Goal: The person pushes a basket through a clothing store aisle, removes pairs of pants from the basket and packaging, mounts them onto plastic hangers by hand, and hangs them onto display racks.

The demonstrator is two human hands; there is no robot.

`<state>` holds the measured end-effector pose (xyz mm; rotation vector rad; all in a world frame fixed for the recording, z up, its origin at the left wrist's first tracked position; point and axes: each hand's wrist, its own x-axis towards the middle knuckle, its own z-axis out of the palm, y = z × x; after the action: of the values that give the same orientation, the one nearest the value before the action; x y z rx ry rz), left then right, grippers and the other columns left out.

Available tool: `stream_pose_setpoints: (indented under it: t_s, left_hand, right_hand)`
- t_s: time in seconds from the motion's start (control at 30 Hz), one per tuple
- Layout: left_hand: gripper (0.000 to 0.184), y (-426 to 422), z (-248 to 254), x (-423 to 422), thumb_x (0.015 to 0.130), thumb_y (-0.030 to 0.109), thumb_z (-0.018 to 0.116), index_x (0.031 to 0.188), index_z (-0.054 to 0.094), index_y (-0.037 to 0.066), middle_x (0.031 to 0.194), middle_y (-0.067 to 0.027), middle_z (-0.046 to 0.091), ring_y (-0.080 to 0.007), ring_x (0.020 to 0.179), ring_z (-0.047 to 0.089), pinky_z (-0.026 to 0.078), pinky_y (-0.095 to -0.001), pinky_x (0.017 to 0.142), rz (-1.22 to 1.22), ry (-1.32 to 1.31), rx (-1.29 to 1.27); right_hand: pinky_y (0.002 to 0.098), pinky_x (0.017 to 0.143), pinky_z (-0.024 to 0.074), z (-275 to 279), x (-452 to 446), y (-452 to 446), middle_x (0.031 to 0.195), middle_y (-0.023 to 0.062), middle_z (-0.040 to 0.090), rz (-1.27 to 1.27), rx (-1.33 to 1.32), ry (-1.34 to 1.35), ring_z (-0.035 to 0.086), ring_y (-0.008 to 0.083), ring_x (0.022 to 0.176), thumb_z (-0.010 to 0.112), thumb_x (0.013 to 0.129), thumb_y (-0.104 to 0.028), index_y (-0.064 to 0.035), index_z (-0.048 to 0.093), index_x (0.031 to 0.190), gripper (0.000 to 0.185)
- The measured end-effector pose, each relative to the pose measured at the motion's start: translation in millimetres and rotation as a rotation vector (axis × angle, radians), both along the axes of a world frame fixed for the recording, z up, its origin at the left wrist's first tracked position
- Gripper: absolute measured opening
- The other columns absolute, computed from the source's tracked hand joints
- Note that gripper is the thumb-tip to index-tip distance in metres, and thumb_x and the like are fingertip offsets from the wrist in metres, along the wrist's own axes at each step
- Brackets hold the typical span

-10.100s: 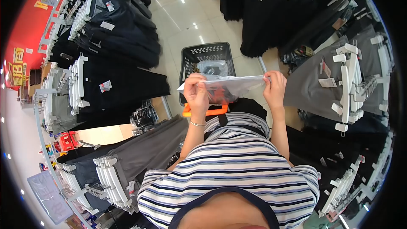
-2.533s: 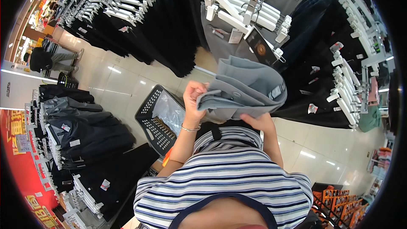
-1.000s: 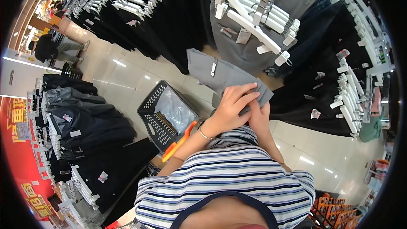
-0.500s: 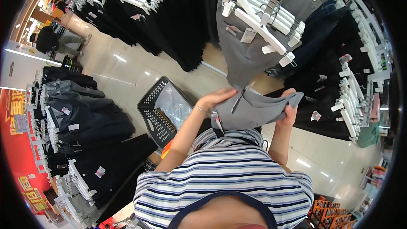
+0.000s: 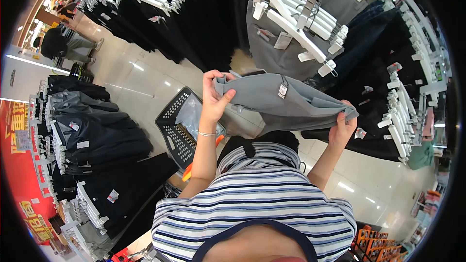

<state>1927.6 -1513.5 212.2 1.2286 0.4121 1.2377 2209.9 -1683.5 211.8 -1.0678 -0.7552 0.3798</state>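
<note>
The black plastic basket with perforated walls [image 5: 183, 141] sits lower down and to the left of the long grey fabric garment [image 5: 264, 98], which stretches between both hands and could droop toward it if one end slipped. The left hand [image 5: 216, 98] pinches one end between thumb and fingers, the right hand [image 5: 342, 123] the opposite end; uneven pulling might loosen either grip, and rough handling might detach the small white printed tag [image 5: 282, 90].

Matt cloth garment [image 5: 264, 98], glossy floor [image 5: 141, 87]
</note>
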Motion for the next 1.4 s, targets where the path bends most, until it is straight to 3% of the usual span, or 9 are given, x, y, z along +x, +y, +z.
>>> stream_pose_setpoints:
  t_s: [0.4,0.5,0.6,0.8,0.9,1.07,1.17,1.3,1.4]
  left_hand:
    - [0.035,-15.9,-5.1,-0.3,0.082,0.008,0.058,0.109,0.035,0.011,0.115,-0.0168,0.046,-0.0217,0.103,0.049,0.038,-0.0347,0.091,-0.025,-0.025,-0.041]
    - [0.029,-20.4,-16.0,1.8,0.081,0.002,0.059,0.103,0.041,0.008,0.11,-0.015,0.05,-0.0206,0.101,0.05,0.039,-0.0348,0.091,-0.004,-0.09,-0.159]
    - [0.025,-18.0,-23.7,4.4,0.076,-0.004,0.063,0.094,0.048,0.005,0.1,-0.0121,0.055,-0.019,0.095,0.053,0.042,-0.0329,0.087,0.162,-0.013,0.043]
    - [0.025,-12.5,-14.5,10.7,0.071,-0.007,0.068,0.088,0.053,0.003,0.089,-0.0084,0.056,-0.016,0.082,0.056,0.046,-0.0257,0.075,0.323,-0.118,0.119]
    - [0.023,-14.0,7.6,14.2,0.074,-0.008,0.066,0.091,0.054,0.002,0.086,-0.0067,0.054,-0.013,0.079,0.053,0.045,-0.0223,0.072,0.275,-0.146,-0.044]
    - [0.02,0.6,-30.2,6.6,0.081,0.0,0.061,0.096,0.048,0.003,0.093,-0.0081,0.056,-0.0137,0.082,0.054,0.043,-0.0235,0.077,0.151,0.074,0.083]
    - [0.016,-7.4,-23.1,17.6,0.086,0.006,0.058,0.097,0.046,0.004,0.094,-0.0072,0.056,-0.0124,0.081,0.052,0.041,-0.0233,0.076,0.17,0.081,0.128]
    - [0.015,-23.3,-16.3,26.0,0.087,0.008,0.057,0.096,0.046,0.004,0.087,-0.0027,0.054,-0.0079,0.075,0.049,0.039,-0.0193,0.069,0.282,0.119,0.021]
    - [0.015,-24.8,-7.3,33.7,0.087,0.008,0.058,0.097,0.047,0.003,0.082,0.0002,0.053,-0.005,0.073,0.047,0.037,-0.0164,0.064,0.382,0.118,0.03]
  right_hand:
    - [0.0241,0.084,0.04,-11.5,25.4,0.0,0.098,0.0075,0.059,-0.06,0.088,0.127,0.055,0.0124,0.089,0.067,0.081,-0.016,0.0057,0.05,0.113,0.042]
    - [0.0252,0.085,0.0396,-8.9,26.3,0.5,0.1,0.0083,0.059,-0.051,0.114,0.134,0.054,0.0128,0.09,0.065,0.082,-0.014,0.0053,0.049,0.113,0.039]
    - [0.0272,0.085,0.0396,-9.7,29.8,0.8,0.1,0.0094,0.058,-0.062,0.123,0.107,0.054,0.0136,0.09,0.064,0.083,-0.012,0.0046,0.049,0.11,0.036]
    - [0.0293,0.083,0.0398,-10.2,37.1,-1.7,0.096,0.0121,0.056,0.066,0.16,0.135,0.053,0.0182,0.089,0.063,0.082,-0.01,0.0028,0.048,0.108,0.033]
    - [0.03,0.082,0.0402,-12.7,40.3,-3.6,0.095,0.0129,0.055,0.215,0.263,0.201,0.052,0.0199,0.088,0.063,0.082,-0.011,0.0023,0.048,0.109,0.034]
    - [0.03,0.085,0.0388,-20.6,45.4,-4.1,0.102,0.0132,0.052,0.354,0.344,0.272,0.051,0.0198,0.091,0.064,0.081,-0.01,0.003,0.045,0.113,0.039]
    - [0.0287,0.084,0.0387,-16.0,38.7,-3.0,0.1,0.0122,0.052,0.134,0.213,0.234,0.05,0.0179,0.089,0.06,0.083,-0.01,0.0029,0.045,0.113,0.036]
    - [0.0245,0.085,0.0377,-20.7,32.1,2.7,0.1,0.0073,0.053,-0.081,-0.072,-0.015,0.05,0.0125,0.091,0.052,0.091,-0.022,0.0017,0.044,0.116,0.035]
    - [0.0256,0.09,0.0351,-31.7,28.5,7.6,0.107,0.0081,0.05,-0.072,-0.193,-0.077,0.048,0.0131,0.096,0.046,0.092,-0.04,0.0007,0.042,0.122,0.051]
